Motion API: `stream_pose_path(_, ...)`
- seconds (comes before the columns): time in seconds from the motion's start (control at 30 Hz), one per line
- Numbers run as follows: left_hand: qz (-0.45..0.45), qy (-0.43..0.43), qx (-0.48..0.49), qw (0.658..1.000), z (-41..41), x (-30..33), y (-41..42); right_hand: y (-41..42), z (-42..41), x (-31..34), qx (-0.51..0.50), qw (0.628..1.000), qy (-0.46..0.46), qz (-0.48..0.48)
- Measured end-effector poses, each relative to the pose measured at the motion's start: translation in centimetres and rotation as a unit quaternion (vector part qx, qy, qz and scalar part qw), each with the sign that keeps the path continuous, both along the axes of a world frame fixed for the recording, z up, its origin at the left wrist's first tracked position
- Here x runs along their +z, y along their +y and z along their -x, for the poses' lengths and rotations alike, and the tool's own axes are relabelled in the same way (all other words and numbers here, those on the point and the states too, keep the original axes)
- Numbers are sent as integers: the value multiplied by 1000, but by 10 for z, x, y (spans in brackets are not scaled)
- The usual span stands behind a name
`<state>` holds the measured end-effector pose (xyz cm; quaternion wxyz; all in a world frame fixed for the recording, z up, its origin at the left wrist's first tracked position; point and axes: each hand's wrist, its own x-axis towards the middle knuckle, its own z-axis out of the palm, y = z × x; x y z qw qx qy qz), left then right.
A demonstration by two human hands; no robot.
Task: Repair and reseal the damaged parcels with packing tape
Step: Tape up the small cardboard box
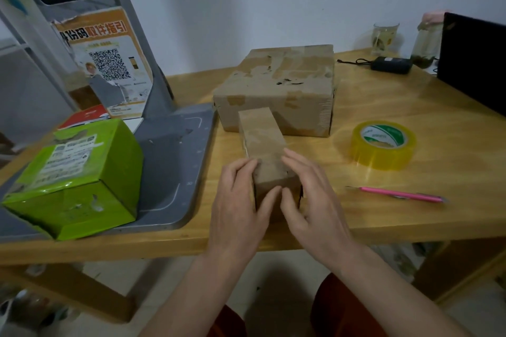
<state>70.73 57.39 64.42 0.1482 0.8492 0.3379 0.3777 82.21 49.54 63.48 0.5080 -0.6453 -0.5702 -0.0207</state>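
A small brown cardboard parcel lies lengthwise on the wooden surface, its near end close to the front edge and its far end just beside a larger, worn brown box patched with old tape. Both hands meet at the parcel's near end. The left hand rests against its left side, fingers lightly bent over the top edge and thumb pressed on the near face. The right hand covers the right side, fingers fairly straight and laid across the top, thumb touching the near face just beside the left thumb. Neither hand curls fully round the parcel; they press it between them.

A roll of clear yellowish packing tape stands flat on the surface to the right of the parcel, apart from both hands. Nearer the front edge, right of the right hand, lies a pink pen-like tool. To the left, a green box with printed labels sits tilted on a grey scanning platform.
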Motion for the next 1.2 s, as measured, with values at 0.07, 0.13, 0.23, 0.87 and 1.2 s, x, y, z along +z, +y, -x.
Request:
stream_pose_path(0.07, -40, 17, 6, 999, 2, 2, 5, 3, -1, 3, -20, 1000, 20, 5)
stream_pose_path(0.13, -35, 20, -3, 999, 2, 6, 8, 8, -3, 8, -49, 997, 59, 23)
stream_pose_path(0.23, 19, 23, -27, 999, 2, 10, 14, 17, -7, 20, -71, 986, 123, 93)
stream_pose_path(0.87, -103, 78, -15, 992, 4, 2, 12, 29, -5, 26, -86, 925, 363, 73)
stream_pose_path(1.2, -122, 86, 0, 989, 0, -3, 7, 35, 7, 25, -125, 851, 509, -38)
